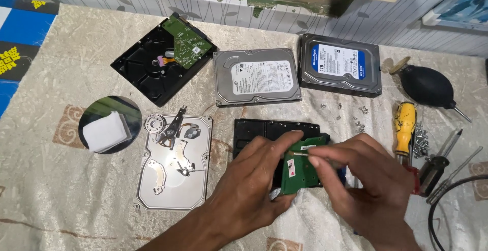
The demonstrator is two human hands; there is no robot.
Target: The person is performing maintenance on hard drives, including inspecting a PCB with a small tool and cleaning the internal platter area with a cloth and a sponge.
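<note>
My left hand grips a green circuit board that is tilted up off a black hard drive lying in front of me. My right hand pinches a thin metal tool whose tip touches the top edge of the board. The rest of the tool is hidden inside my fingers. Most of the black drive is covered by my hands and the board.
An opened silver drive case lies left, by a shiny platter with a white cloth. Further back: a black drive with a green board, a silver drive, a blue-labelled drive. Right: air blower, yellow screwdriver, loose screws, more screwdrivers.
</note>
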